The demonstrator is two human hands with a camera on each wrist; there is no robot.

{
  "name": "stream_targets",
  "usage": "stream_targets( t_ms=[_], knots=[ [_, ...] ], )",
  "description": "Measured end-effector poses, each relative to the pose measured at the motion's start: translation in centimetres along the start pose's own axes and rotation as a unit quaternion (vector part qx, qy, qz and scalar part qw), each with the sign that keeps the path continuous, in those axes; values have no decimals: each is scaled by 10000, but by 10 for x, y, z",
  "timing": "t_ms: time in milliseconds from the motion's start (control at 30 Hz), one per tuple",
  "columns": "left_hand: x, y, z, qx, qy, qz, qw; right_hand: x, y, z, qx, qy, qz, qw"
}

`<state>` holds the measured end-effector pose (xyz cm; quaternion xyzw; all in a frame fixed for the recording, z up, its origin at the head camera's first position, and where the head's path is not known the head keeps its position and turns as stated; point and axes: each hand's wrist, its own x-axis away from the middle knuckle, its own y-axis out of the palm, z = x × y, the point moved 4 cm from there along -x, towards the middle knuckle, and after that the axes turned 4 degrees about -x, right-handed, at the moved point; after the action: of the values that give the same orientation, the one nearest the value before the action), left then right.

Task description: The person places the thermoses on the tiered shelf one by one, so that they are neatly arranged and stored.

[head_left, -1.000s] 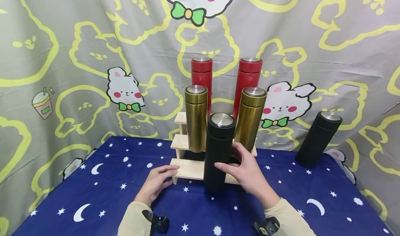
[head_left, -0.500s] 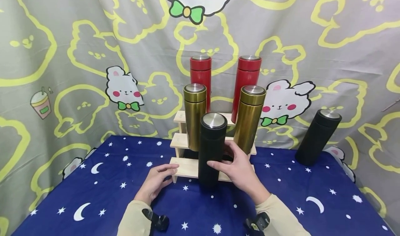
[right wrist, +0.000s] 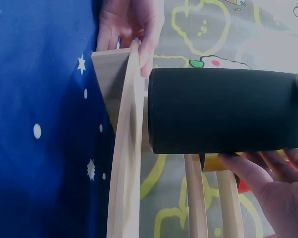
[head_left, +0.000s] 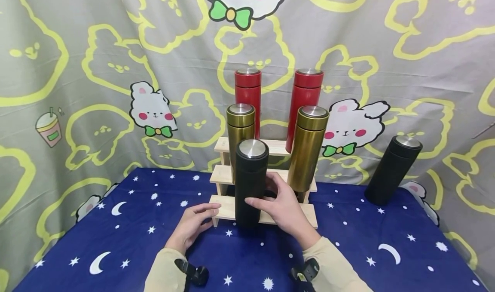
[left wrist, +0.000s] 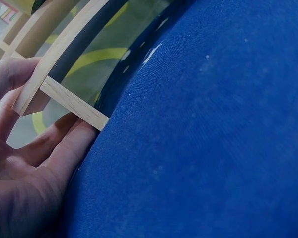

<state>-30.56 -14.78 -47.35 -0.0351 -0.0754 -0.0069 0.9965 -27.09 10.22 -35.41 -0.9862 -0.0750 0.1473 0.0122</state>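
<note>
My right hand point(head_left: 288, 208) grips a black thermos bottle point(head_left: 250, 189) from its right side, thumb in front. The bottle is nearly upright before the lowest step of a three-step wooden stand point(head_left: 224, 206); in the right wrist view its base point(right wrist: 153, 111) shows a small gap above the step. My left hand point(head_left: 195, 223) holds the left end of that step, with fingers over the board and against its leg point(left wrist: 74, 101). Two gold thermos bottles point(head_left: 309, 154) point(head_left: 240, 130) stand on the middle step, and two red thermos bottles point(head_left: 305, 98) point(head_left: 247, 94) on the top one.
Another black thermos bottle point(head_left: 392, 171) stands on the blue star-patterned tablecloth point(head_left: 154, 249) at the right. Behind the table hangs a grey curtain point(head_left: 185, 68) with cartoon prints.
My right hand has carried the black thermos bottle leftward along the front of the lowest step, and it now covers part of the left gold bottle. The left hand stays in place.
</note>
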Motion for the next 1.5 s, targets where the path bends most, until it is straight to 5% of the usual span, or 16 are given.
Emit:
stream_targets(
  t_ms=[700,1500],
  knots=[
    [1,-1,2,127,-11,26,9999,-10,23,7,213,120,-174,9995],
    [0,-1,2,140,-49,-28,9999,-12,29,9,488,127,218,9985]
  ],
)
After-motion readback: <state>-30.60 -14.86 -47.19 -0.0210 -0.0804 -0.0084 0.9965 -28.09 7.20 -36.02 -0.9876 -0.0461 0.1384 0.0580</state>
